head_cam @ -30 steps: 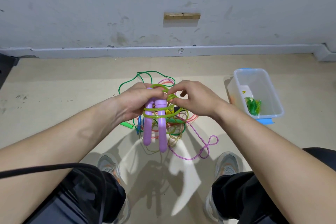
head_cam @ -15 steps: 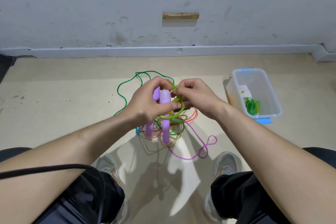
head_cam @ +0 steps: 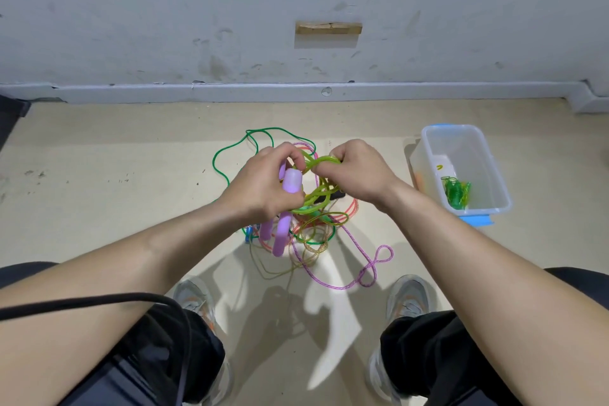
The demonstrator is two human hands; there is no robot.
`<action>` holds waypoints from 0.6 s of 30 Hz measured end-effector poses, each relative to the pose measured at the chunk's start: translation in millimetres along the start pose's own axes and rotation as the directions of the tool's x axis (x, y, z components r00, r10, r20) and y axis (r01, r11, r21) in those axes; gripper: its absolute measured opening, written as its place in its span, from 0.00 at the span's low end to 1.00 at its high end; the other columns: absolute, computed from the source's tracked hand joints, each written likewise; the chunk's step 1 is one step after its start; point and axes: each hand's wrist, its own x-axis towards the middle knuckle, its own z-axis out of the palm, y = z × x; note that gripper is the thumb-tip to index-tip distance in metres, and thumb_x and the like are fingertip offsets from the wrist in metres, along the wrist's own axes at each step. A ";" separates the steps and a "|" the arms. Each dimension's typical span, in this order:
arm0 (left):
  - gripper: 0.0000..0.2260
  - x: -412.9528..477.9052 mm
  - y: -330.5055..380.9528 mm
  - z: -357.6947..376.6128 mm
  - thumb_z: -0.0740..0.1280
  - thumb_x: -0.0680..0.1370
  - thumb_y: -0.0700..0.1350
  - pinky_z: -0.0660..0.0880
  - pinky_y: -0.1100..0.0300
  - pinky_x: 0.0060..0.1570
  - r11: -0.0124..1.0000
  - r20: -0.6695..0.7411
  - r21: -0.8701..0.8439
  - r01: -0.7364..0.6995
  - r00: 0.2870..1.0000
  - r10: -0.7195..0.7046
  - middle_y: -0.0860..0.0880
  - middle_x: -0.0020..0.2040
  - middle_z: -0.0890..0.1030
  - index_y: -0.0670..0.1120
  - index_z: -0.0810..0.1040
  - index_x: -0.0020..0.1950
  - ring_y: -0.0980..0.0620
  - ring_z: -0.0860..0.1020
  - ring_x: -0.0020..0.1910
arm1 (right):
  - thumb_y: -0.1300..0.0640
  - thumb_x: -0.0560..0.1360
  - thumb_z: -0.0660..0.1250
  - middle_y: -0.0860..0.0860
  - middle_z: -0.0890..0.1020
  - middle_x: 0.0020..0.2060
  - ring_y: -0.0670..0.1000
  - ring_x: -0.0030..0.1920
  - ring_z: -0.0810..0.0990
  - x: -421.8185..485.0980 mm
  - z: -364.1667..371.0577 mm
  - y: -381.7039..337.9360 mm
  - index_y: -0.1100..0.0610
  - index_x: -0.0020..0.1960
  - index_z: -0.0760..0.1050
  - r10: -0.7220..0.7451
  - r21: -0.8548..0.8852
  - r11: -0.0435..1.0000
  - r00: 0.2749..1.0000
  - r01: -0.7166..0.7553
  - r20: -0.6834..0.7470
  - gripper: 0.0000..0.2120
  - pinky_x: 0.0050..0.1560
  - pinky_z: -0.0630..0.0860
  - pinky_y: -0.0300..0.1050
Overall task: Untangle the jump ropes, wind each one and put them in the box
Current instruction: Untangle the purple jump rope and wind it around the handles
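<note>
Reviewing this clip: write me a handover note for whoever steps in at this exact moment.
Left hand grips the two purple handles.
Right hand pinches loops of the yellow-green rope beside the handles' tops.
The other ropes lie in a tangle on the floor under the hands.
The clear box sits to the right, with a wound green rope inside.
Done: one rope boxed.
Left: likely finish winding the held rope and box it, then untangle, wind and box the rest.
</note>
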 end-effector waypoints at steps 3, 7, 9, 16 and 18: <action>0.17 4.0 -1.8 -2.3 0.71 0.60 0.49 0.66 0.59 0.35 1.000 -0.021 -0.010 0.001 1.000 -0.001 0.50 0.39 0.72 0.58 0.73 0.48 0.53 0.72 0.38 | 0.56 0.69 0.75 0.52 0.77 0.30 0.52 0.35 0.76 1.9 -2.0 3.3 0.56 0.38 0.80 0.067 0.367 0.923 0.987 -0.117 0.147 0.06 0.38 0.79 0.47; 0.18 8.9 -16.6 -5.6 0.76 0.62 0.43 0.65 0.59 0.33 0.998 -0.022 0.024 0.051 0.999 -0.050 0.49 0.38 0.74 0.55 0.73 0.46 0.53 0.69 0.36 | 0.60 0.70 0.76 0.53 0.84 0.40 0.55 0.46 0.79 0.8 -1.4 6.4 0.55 0.46 0.81 -0.015 0.487 0.861 0.950 -0.147 0.312 0.06 0.56 0.75 0.57; 0.18 10.4 -22.3 -6.3 0.77 0.63 0.42 0.65 0.60 0.34 0.995 -0.015 0.033 0.090 0.996 -0.089 0.50 0.38 0.74 0.54 0.74 0.47 0.53 0.70 0.36 | 0.63 0.78 0.68 0.53 0.83 0.36 0.56 0.45 0.79 1.3 -4.4 6.1 0.58 0.51 0.81 -0.018 0.526 0.840 0.964 -0.128 0.264 0.04 0.56 0.76 0.56; 0.18 13.2 -19.6 -8.6 0.76 0.62 0.44 0.70 0.53 0.39 0.990 0.029 0.135 0.043 0.998 -0.047 0.48 0.41 0.75 0.57 0.73 0.46 0.48 0.73 0.41 | 0.59 0.74 0.74 0.47 0.74 0.26 0.47 0.27 0.71 2.9 -6.8 1.1 0.53 0.51 0.79 0.118 0.446 0.881 0.986 -0.159 0.119 0.07 0.31 0.68 0.38; 0.18 14.1 -19.4 -11.4 0.76 0.63 0.44 0.70 0.54 0.39 0.987 0.019 0.151 0.049 0.998 -0.052 0.48 0.42 0.74 0.56 0.74 0.47 0.48 0.73 0.41 | 0.60 0.72 0.75 0.48 0.74 0.28 0.47 0.26 0.68 3.9 -11.8 0.4 0.52 0.52 0.80 0.170 0.325 0.922 0.975 -0.210 0.147 0.10 0.28 0.64 0.38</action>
